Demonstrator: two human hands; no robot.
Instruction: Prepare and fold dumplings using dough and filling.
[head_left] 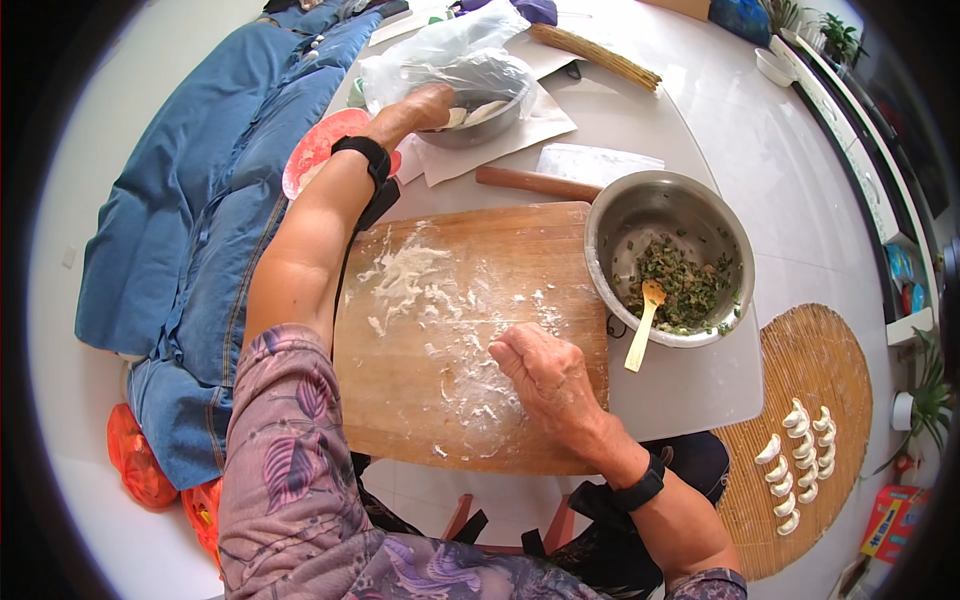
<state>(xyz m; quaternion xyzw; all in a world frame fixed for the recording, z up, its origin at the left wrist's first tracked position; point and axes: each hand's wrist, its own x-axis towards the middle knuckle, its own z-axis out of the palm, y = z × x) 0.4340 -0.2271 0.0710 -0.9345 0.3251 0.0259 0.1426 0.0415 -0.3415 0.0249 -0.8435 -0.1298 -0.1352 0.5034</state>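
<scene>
board (395,415): matt wd | filling bowl (628,222): smooth mtl | clr bag (450,52): glossy plstc

The table (690,395) bears a wooden board (400,400) (floury) and rolling pin (535,183).

Board (390,410): passage over its left half (just flour-dusted).
Left edge: left forearm (303,245) bars it.
Right side: right hand (550,380) and steel bowl (625,235) obstruct.
Far edge: rolling pin (530,183) lies beyond.
</scene>
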